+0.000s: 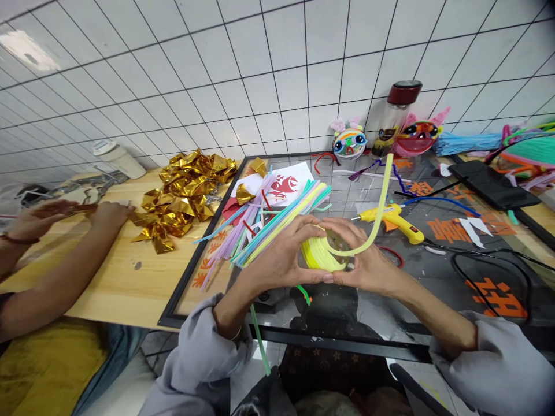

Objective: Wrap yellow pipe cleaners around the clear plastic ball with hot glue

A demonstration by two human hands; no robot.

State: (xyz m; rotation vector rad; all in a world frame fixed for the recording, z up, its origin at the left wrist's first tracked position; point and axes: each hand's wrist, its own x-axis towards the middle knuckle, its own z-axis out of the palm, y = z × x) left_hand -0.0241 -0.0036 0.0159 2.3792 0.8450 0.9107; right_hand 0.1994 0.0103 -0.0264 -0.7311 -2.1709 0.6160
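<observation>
Between my two hands is a round, clear form partly wrapped in yellow pipe cleaners (323, 255). My left hand (284, 249) grips its left side, the thumb along the lower edge. My right hand (362, 260) closes round the right side, and both thumbs meet at the bottom. One loose yellow pipe cleaner (384, 202) curves out over my right hand and stands up. Just left of my hands lies a bundle of pastel pipe cleaners (260, 228). A yellow hot glue gun (392, 221) rests beyond my right hand.
Gold folded-foil pieces (186, 190) lie at left, near another person's hands (108, 216). Along the wall stand a decorated round animal face (349, 141), a pink one (418, 136) and a red-lidded bottle (396, 115). A black phone (492, 184) and a cable (459, 271) lie at right.
</observation>
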